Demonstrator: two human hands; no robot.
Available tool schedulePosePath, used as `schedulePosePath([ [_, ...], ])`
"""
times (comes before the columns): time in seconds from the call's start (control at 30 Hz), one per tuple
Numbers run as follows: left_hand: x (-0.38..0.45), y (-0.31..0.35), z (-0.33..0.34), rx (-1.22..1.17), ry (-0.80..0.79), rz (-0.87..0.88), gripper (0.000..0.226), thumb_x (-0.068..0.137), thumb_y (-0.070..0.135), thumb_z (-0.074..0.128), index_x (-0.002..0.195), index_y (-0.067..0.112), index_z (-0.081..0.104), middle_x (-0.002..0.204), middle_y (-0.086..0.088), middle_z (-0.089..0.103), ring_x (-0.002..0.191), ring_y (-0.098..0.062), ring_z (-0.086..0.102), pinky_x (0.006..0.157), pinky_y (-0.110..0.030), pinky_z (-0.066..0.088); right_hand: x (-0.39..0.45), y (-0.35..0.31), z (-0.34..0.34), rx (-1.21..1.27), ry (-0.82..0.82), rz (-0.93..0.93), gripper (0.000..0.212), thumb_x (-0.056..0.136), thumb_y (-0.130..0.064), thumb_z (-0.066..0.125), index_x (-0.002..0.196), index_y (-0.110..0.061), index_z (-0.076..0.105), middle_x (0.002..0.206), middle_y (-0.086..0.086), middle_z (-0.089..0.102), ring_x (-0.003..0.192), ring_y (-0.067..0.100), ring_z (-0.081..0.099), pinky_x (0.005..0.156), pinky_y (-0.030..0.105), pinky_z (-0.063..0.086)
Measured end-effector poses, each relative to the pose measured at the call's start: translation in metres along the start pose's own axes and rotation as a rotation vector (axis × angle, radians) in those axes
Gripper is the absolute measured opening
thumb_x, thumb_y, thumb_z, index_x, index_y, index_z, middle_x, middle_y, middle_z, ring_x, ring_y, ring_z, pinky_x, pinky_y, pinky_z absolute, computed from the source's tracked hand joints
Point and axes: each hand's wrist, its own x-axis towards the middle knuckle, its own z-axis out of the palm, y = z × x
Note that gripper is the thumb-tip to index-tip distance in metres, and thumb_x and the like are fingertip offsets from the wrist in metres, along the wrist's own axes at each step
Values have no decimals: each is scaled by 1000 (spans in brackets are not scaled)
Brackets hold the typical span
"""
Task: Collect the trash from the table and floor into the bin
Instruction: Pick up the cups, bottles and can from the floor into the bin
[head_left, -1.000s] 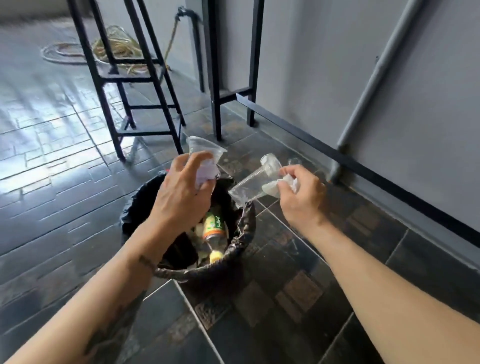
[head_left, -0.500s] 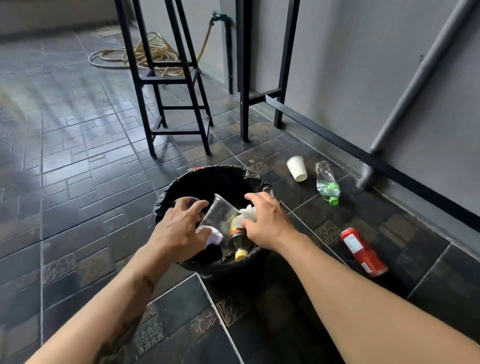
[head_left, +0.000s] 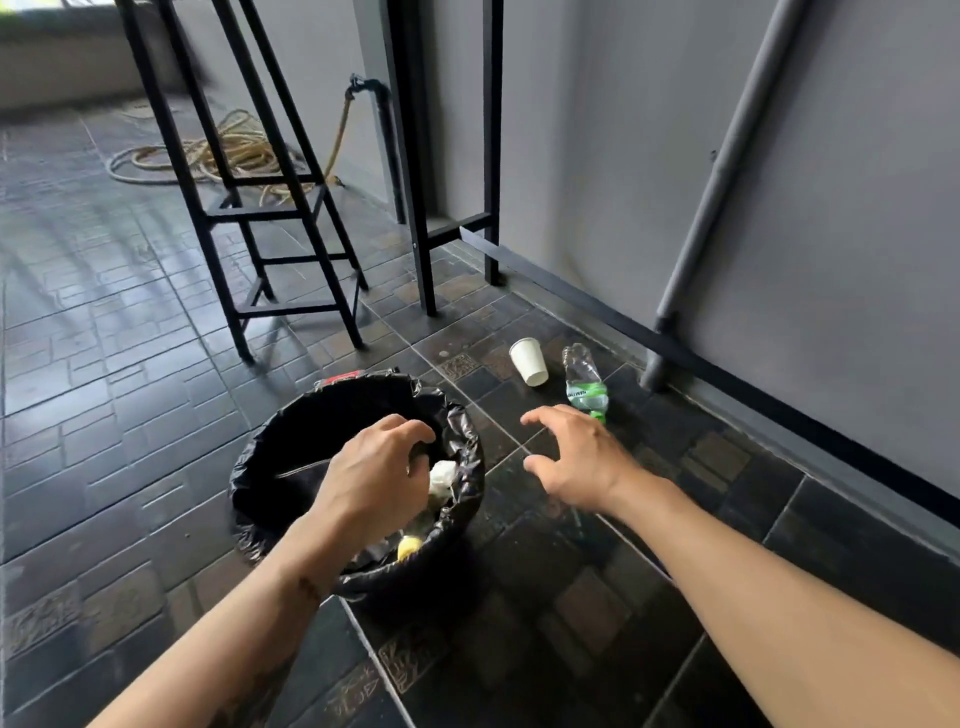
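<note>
A round bin (head_left: 291, 441) lined with a black bag stands on the dark tiled floor. Inside it I see crumpled white paper (head_left: 441, 475) and a yellow bottle cap (head_left: 409, 546). My left hand (head_left: 374, 478) hovers over the bin's mouth, fingers curled and apart, holding nothing. My right hand (head_left: 576, 457) is to the right of the bin, above the floor, fingers spread and empty. Beyond it lie a white paper cup (head_left: 530, 361) on its side and a clear plastic bottle (head_left: 584, 384) with a green label and cap.
A black metal stool frame (head_left: 260, 218) stands behind the bin. Black table legs (head_left: 421, 208) rise near the grey wall, with a low bar along the wall's foot. A grey pipe (head_left: 717, 176) runs down the wall. A coiled hose (head_left: 218, 150) lies far back.
Both hands held clear plastic cups over the bin, lowered them in and let go. My right hand has moved out to the right, empty. The view tilted up.
</note>
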Motion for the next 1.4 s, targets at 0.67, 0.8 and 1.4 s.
schedulePosePath([
  [0.67,56,180,67,164,-317,71,11,84,15,46,86,20,56,95,1,66,88,-28,67,64,-31,48,-67,161,-116,6,-193,356,64,85,-35,69,142,-28,40,141,3,44,129,22,48,102,35,41],
  [0.8,80,182,69,245,-349,45,36,80,13,49,106,27,70,99,1,72,83,-24,71,70,-35,62,-52,171,-114,-3,-222,346,65,85,-33,69,142,-25,40,141,5,45,130,23,46,101,33,38],
  [1.4,276,136,257,135,-617,182,58,93,29,51,150,31,41,142,-10,46,119,-35,54,95,-47,51,70,254,11,28,-341,735,87,79,-37,63,152,-27,19,154,9,29,144,36,23,112,53,31],
])
